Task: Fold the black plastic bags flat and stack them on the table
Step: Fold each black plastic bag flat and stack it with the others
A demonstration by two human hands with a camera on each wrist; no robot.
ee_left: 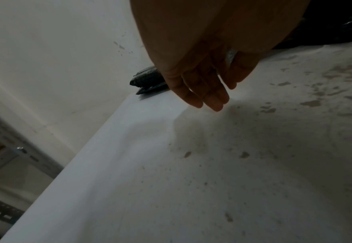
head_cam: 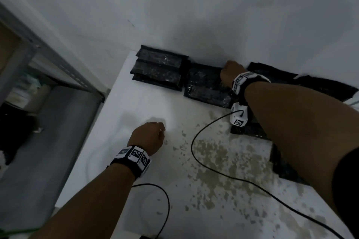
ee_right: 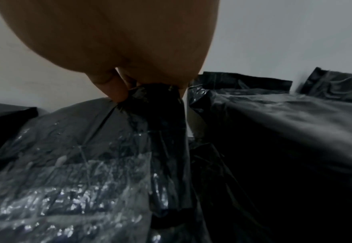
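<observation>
Right hand: your right hand (head_cam: 230, 72) reaches to the far edge of the table (head_cam: 147, 103), at the wall, and its fingers (ee_right: 116, 92) pinch a gathered corner of the middle bag (head_cam: 206, 87). The film pulls up into a tent under the grip, so I judge that you hold the corner to lift or shift that bag.
Left hand: your left hand (head_cam: 149, 137) hangs just above bare table near its left edge, fingers (ee_left: 210, 98) straight, close together and holding nothing, likely kept clear while one hand suffices.
Folded stack: a folded stack (head_cam: 159, 68) lies at the far left corner against the wall, just beside the middle bag. That corner probably serves as the finished pile, out of the working space.
Unfolded bags: more black bags (head_cam: 318, 85) lie spread along the far edge towards the right, and some under your right forearm. They look not yet folded.
Cables: wrist cables (head_cam: 196, 153) trail over the stained near part of the table. Mind they don't drag a bag.
</observation>
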